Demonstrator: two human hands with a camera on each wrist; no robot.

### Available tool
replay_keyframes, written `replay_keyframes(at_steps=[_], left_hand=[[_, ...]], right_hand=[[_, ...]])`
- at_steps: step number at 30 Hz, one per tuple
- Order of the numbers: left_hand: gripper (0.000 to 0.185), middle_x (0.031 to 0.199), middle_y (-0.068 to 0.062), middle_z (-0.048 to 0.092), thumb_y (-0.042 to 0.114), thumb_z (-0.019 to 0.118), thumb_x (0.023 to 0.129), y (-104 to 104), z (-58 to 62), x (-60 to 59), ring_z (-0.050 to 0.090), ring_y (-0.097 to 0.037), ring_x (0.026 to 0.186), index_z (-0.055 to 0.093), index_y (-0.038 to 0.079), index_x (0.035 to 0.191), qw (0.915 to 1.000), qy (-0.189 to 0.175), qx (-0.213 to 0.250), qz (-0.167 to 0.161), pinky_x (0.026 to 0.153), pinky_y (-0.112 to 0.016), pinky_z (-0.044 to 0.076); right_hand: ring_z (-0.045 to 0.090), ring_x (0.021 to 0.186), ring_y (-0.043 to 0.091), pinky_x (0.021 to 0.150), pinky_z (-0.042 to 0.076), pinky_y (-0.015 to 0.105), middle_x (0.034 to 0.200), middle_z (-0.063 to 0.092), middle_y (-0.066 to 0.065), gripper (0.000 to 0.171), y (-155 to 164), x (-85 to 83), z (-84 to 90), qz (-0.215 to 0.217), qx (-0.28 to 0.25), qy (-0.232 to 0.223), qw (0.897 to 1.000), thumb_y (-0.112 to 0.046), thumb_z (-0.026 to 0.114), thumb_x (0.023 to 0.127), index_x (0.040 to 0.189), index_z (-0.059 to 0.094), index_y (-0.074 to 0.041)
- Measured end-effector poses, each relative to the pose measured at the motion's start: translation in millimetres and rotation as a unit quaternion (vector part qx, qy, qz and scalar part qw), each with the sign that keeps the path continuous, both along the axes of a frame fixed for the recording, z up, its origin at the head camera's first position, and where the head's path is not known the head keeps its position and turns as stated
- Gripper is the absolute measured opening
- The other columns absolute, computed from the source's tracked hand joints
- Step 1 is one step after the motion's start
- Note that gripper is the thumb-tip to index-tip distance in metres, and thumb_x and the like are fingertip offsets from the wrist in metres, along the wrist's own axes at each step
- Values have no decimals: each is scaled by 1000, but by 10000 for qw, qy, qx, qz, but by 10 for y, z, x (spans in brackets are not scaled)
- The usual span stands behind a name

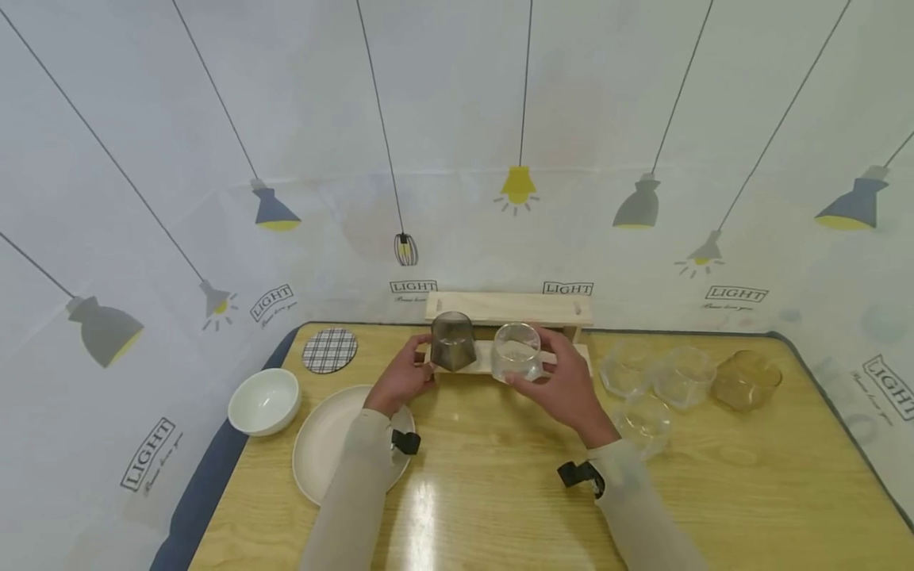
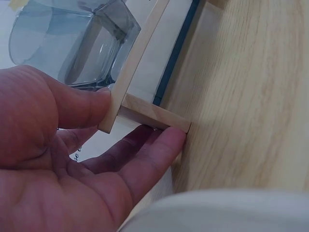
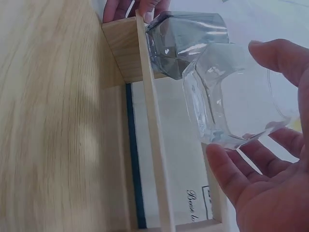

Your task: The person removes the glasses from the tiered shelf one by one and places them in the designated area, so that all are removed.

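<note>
Our right hand (image 1: 564,388) cups the clear glass (image 1: 517,351) on the wooden rack (image 1: 510,308) at the counter's far edge; our left hand (image 1: 401,381) pinches the rack's left end beside the grey glass (image 1: 453,341).

A pale wooden counter (image 1: 500,492) with a dark blue edge shines under overhead light. White sheeting (image 1: 457,119) printed with hanging lamps and the word LIGHT walls it in behind and on both sides.
</note>
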State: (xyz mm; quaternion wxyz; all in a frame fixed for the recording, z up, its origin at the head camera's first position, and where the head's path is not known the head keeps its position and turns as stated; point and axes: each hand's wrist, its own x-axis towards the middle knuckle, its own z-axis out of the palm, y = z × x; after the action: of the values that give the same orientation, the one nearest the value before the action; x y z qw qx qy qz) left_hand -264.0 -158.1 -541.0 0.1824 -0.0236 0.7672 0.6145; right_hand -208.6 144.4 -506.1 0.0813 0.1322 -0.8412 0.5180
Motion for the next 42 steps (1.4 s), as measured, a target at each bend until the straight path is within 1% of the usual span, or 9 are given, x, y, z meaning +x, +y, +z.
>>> replay_keyframes(at_steps=[3, 8, 16, 24, 27, 31, 34, 38, 42], left_hand=[[58, 149, -27, 49, 5, 54, 107, 4, 4, 1, 63, -31, 118, 38, 21, 161, 10000, 21, 8, -1, 97, -43, 61], [59, 151, -26, 49, 5, 55, 107, 12, -2, -5, 63, -32, 119, 38, 22, 161, 10000, 16, -21, -14, 99, -45, 60], [58, 146, -28, 51, 3, 53, 107, 25, 7, 17, 64, -32, 114, 38, 19, 161, 9999, 103, -108, 46, 97, -44, 61], [60, 149, -26, 50, 4, 54, 106, 17, 50, 11, 64, -32, 117, 37, 21, 161, 9999, 67, -131, -61, 100, -46, 60], [61, 150, -26, 49, 5, 55, 106, -3, 56, -8, 64, -32, 119, 37, 21, 162, 9999, 56, -143, -68, 102, -46, 59], [61, 151, -26, 48, 5, 54, 106, -8, 62, -23, 64, -32, 119, 36, 21, 162, 9999, 21, -110, -58, 103, -47, 59], [61, 151, -27, 48, 4, 54, 106, 2, 67, -30, 63, -32, 119, 36, 20, 162, 10000, 12, -86, -47, 102, -46, 59], [62, 153, -28, 46, 2, 54, 105, 9, 40, -33, 63, -29, 115, 36, 20, 162, 10000, -58, -9, -30, 101, -45, 59], [63, 153, -28, 45, 1, 53, 105, 6, 4, -31, 63, -28, 111, 34, 20, 162, 9998, -144, 162, -47, 100, -46, 58]], right_hand=[[61, 126, 31, 96, 61, 51, 138, 60, 10, 83, 86, 93, 51, 44, -12, 97, 9999, -27, 94, 82, 152, 52, -18], [64, 121, 29, 89, 63, 42, 135, 62, 8, 81, 253, 246, 127, 17, 6, 288, 9996, -25, 95, 80, 150, 54, -17], [61, 124, 26, 91, 63, 36, 136, 63, 7, 83, 532, 426, 183, -128, 362, 648, 9972, -19, 95, 79, 151, 54, -15], [59, 117, 18, 82, 59, 15, 131, 61, 14, 84, 862, 623, 239, -245, 172, 914, 9954, 0, 95, 73, 147, 57, -10], [59, 116, 17, 80, 58, 14, 130, 60, 13, 86, 970, 685, 252, -261, -10, 1036, 9943, 7, 94, 69, 145, 57, -7], [57, 113, 19, 79, 57, 13, 131, 59, 11, 86, 1104, 778, 277, -357, -136, 1163, 9925, 14, 91, 68, 145, 56, -2], [56, 114, 18, 81, 56, 11, 134, 58, 9, 85, 1208, 848, 308, -503, -147, 1188, 9915, 16, 89, 69, 145, 55, 1], [57, 116, 15, 84, 56, 10, 135, 59, 5, 86, 1369, 930, 330, -663, -299, 1140, 9908, 20, 86, 69, 147, 54, 2], [59, 116, 12, 85, 57, 10, 134, 59, 6, 87, 1569, 982, 306, -805, -378, 1261, 9880, 26, 82, 66, 146, 53, 6]])
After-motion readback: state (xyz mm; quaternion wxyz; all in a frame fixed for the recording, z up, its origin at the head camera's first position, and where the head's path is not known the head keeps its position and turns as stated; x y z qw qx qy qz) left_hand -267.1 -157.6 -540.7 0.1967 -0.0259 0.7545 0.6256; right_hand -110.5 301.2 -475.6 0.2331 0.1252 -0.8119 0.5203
